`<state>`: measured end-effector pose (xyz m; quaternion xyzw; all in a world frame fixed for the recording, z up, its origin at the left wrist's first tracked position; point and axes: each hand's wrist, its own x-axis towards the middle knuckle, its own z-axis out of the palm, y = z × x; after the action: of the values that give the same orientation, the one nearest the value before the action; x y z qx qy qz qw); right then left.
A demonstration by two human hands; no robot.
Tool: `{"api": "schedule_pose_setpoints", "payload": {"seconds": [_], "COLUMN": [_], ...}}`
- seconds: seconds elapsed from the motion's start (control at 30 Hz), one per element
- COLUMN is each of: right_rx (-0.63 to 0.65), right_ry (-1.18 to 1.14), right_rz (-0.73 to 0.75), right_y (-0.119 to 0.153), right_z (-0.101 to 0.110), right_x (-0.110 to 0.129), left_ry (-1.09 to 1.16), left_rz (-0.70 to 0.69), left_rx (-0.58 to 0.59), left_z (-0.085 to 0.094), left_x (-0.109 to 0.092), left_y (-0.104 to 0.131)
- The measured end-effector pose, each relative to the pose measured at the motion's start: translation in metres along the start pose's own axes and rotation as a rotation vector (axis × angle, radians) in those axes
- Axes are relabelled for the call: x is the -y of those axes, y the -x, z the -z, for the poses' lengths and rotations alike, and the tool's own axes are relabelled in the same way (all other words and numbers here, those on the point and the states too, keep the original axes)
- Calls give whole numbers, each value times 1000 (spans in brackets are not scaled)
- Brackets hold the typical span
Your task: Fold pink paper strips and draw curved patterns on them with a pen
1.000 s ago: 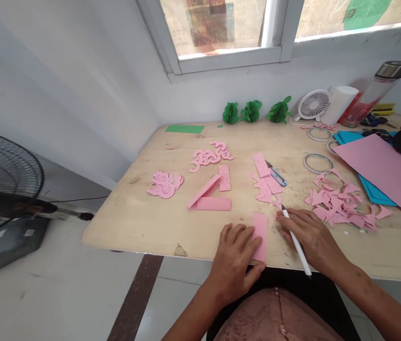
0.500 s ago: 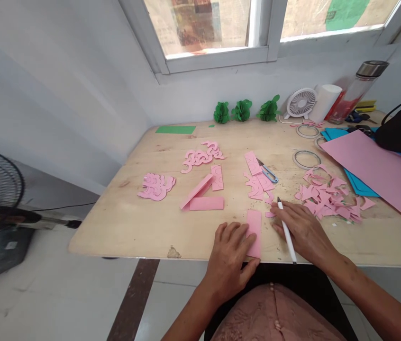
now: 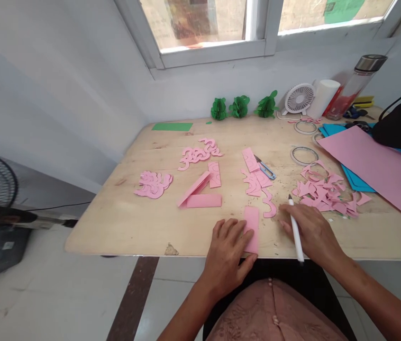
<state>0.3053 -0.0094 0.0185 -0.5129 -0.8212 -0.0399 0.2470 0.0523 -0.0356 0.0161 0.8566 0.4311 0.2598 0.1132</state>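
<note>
My left hand [image 3: 228,253] lies with fingers apart on a pink paper strip [image 3: 252,226] at the table's front edge. In my right hand [image 3: 309,229] is a white pen [image 3: 297,237], its dark tip pointing away from me. Just left of the right fingertips lies a curvy pink cutout [image 3: 269,207]. Beyond it are pink pieces [image 3: 253,183] and small blue snips [image 3: 266,168]. Folded pink strips [image 3: 204,201] rest left of my left hand's strip, near a pink piece with drawn curves [image 3: 214,175].
Curvy pink cutouts [image 3: 153,184] are piled at the left. Pink scraps [image 3: 323,196] and tape rolls [image 3: 304,156] lie right. Farther back stand green paper shapes [image 3: 239,107], a small white fan [image 3: 299,99] and a bottle [image 3: 357,87]. A large pink sheet [image 3: 378,168] covers blue sheets.
My right hand with the pen has moved right, away from the curvy pink cutout, which now shows fully. My left hand stays on the strip. The view has shifted slightly.
</note>
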Motion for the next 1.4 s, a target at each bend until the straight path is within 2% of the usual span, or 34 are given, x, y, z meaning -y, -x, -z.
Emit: {"api": "schedule_pose_setpoints", "payload": {"seconds": [0.07, 0.23, 0.6, 0.87, 1.1, 1.3, 1.4], "right_rx": [19, 48, 93, 89, 132, 149, 81], "right_ry": [21, 41, -12, -49, -47, -84, -115], "right_rz": [-68, -105, -149, -67, 177, 217, 173], "right_y": [-10, -31, -44, -35, -14, 17, 19], "right_z": [-5, -17, -22, -12, -5, 8, 11], "right_x": [-2, 3, 9, 12, 17, 27, 27], "left_ry": [-4, -5, -26, -2, 15, 8, 3], "left_rz": [0, 3, -7, 3, 5, 8, 2], "left_rx": [1, 2, -12, -10, -7, -2, -1], "left_z": [0, 0, -2, -4, -4, -4, -4], "left_x": [0, 0, 1, 2, 2, 2, 2], "left_y": [0, 1, 1, 2, 2, 2, 2]}}
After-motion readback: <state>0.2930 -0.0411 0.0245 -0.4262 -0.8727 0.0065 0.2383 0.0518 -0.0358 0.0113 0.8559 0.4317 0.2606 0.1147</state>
